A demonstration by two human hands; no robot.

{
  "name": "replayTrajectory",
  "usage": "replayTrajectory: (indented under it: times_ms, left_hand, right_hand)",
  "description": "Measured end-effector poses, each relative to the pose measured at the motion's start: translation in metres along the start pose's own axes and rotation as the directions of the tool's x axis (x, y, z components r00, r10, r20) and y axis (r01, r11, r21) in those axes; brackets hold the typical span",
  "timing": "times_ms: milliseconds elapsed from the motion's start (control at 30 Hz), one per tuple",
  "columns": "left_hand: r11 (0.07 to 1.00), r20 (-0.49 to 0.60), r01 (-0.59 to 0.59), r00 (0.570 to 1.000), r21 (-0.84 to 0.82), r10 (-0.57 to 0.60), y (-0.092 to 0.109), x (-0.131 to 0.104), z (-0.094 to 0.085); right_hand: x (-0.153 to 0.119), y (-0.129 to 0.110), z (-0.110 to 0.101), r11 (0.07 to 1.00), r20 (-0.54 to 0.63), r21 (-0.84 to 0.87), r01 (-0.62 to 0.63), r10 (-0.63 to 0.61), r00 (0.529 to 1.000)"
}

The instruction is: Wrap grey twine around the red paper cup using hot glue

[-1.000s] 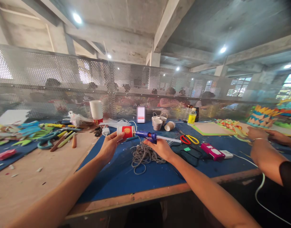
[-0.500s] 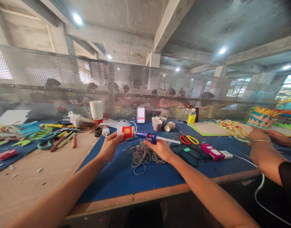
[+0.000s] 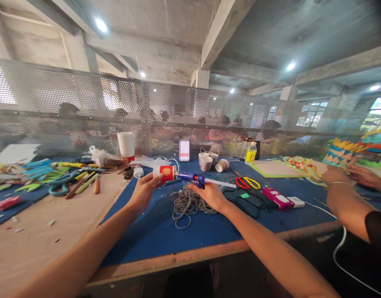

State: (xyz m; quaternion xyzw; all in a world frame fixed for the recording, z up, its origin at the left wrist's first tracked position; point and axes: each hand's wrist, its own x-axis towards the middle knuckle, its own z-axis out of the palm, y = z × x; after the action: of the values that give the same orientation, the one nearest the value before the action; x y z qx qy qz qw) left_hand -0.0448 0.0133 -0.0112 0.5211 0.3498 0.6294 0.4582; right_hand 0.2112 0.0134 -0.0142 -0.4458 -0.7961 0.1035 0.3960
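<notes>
Left hand (image 3: 144, 189) grasps a red-and-white paper cup (image 3: 166, 173), thumb and fingers pinched on its left end so that it lies sideways in the air. Right hand (image 3: 211, 194) is wrapped around a blue glue gun (image 3: 193, 178), its nozzle pointing at the cup's right end — whether the two touch is too small to tell. A pale glue stick (image 3: 220, 183) juts from the back of the gun. Cup and gun are both held over the middle of the blue surface (image 3: 147, 244), in from its front edge. A loose heap of grey twine (image 3: 190, 205) lies between the gun and that edge.

Near the back edge stand a phone (image 3: 184, 150), its screen blurred, and some small greyish cups (image 3: 206, 162) — one tipped on its side. A yellow-labelled bottle (image 3: 250, 155) is farther right along the same edge. Scissors (image 3: 253, 182) with red and yellow handles rest right of the gun, and a magenta box (image 3: 277, 198) lies nearer the front edge.
</notes>
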Motion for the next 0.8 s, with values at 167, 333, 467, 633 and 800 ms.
replayTrajectory:
  times_ms: [167, 333, 467, 633, 800]
  left_hand:
    - [1.0, 0.011, 0.002, 1.0, 0.005, -0.002, -0.0016, 0.0009, -0.0006]
    - [1.0, 0.01, -0.001, 1.0, 0.003, 0.001, -0.0022, 0.0011, -0.0016]
    - [1.0, 0.015, -0.001, 1.0, 0.003, 0.001, -0.0034, 0.0016, -0.0025]
    - [1.0, 0.022, 0.005, 1.0, -0.006, -0.005, -0.0042, 0.0017, -0.0034]
    - [1.0, 0.019, 0.01, 1.0, 0.001, -0.01, -0.0038, 0.0015, -0.0023]
  right_hand:
    - [0.0007, 0.0021, 0.0016, 1.0, -0.003, 0.011, 0.023, -0.023, 1.0]
    - [0.0003, 0.0002, 0.0002, 1.0, 0.003, -0.003, 0.014, -0.014, 1.0]
    - [-0.0006, -0.0014, -0.0011, 1.0, 0.008, -0.007, 0.013, -0.012, 1.0]
    - [-0.0006, -0.0032, -0.0025, 1.0, 0.015, -0.01, 0.003, -0.002, 1.0]
    - [-0.0009, -0.0042, -0.0032, 1.0, 0.015, -0.019, -0.012, 0.012, 1.0]
